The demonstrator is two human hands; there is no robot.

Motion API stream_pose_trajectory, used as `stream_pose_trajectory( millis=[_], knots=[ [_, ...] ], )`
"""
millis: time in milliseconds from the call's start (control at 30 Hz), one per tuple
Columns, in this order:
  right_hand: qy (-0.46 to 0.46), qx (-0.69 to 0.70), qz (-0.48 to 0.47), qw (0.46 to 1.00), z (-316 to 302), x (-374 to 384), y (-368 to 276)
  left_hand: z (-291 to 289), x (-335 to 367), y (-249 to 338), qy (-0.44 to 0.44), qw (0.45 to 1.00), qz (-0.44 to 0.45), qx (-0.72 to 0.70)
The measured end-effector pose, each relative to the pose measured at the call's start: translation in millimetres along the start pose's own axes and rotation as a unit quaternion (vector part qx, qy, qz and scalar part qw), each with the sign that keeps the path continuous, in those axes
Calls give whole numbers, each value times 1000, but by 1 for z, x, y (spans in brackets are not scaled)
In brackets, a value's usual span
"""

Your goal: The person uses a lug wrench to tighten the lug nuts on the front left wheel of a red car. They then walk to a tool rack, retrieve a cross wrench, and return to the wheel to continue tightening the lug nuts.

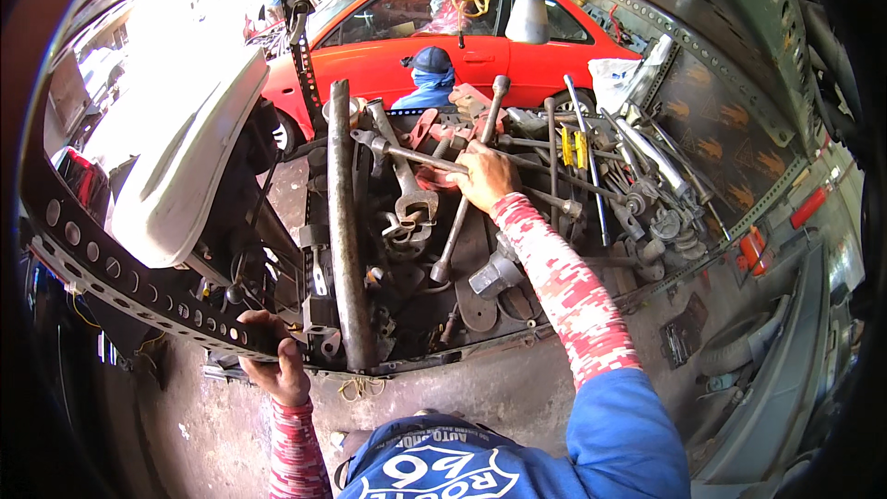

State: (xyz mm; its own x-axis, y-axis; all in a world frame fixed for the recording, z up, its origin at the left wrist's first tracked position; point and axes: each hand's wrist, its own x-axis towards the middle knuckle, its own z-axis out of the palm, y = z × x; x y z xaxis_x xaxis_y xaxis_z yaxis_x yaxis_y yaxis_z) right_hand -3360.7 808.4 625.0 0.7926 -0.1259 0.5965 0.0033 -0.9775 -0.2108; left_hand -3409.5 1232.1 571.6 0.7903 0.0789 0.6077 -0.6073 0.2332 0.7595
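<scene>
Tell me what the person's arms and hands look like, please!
The left hand and right hand wear no gloves. Both forearms have snug sleeves with a blocky red, pink and white camouflage pattern. On the right upper arm is a plain blue shirt sleeve.

Right grip (487,177) around four-way lug wrench (452,238)

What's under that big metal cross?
A big open-ended wrench passes under one arm of the cross wrench. The right hand covers the cross's middle, hiding whatever's beneath.
</scene>
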Motion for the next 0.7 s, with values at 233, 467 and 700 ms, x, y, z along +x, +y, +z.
stream_pose_trajectory(
  millis=[233,467,700],
  knots=[
    [26,10,-1,1000,-2,7,9,-3,2,0,-15,1000,-24,-8],
    [85,-60,451,887,-49,-2,90,-10,-3,-11,-6,999,-29,-15],
    [39,325,628,706,-26,-66,140,-10,-2,-6,5,999,-27,17]
  ],
)
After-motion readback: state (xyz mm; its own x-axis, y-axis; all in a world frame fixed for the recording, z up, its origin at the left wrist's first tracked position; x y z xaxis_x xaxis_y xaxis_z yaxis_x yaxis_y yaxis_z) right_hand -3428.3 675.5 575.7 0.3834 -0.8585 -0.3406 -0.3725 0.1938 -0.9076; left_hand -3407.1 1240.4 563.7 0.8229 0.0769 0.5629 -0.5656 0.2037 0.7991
